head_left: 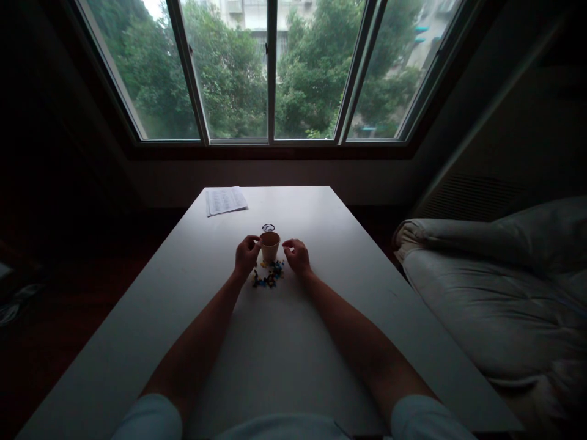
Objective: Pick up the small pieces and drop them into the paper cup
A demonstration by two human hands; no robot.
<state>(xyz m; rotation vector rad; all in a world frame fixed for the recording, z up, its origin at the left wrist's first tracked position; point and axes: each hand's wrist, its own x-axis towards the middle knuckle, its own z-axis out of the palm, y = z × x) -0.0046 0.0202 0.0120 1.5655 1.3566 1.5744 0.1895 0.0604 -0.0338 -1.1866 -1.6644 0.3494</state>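
A brown paper cup (pixel 270 249) stands upright on the white table (pixel 284 342), its open top facing up. My left hand (pixel 248 253) is closed at the cup's left side, thumb and fingertips at the rim. Just right of the cup is my right hand (pixel 298 255), its fingers curled in and the tips drawn together, a narrow gap from the cup; anything small between them cannot be made out. Close in front of the cup lies a loose pile of small toy bricks (pixel 268 278) in black, blue and yellow. Behind the cup rests a small round dark-rimmed item (pixel 268 227).
Printed paper sheets (pixel 226 200) lie at the table's far left corner. Beyond the far edge is a wide window (pixel 238 79). To the right of the table stands a padded seat or folded bedding (pixel 477 293) with a pale cover.
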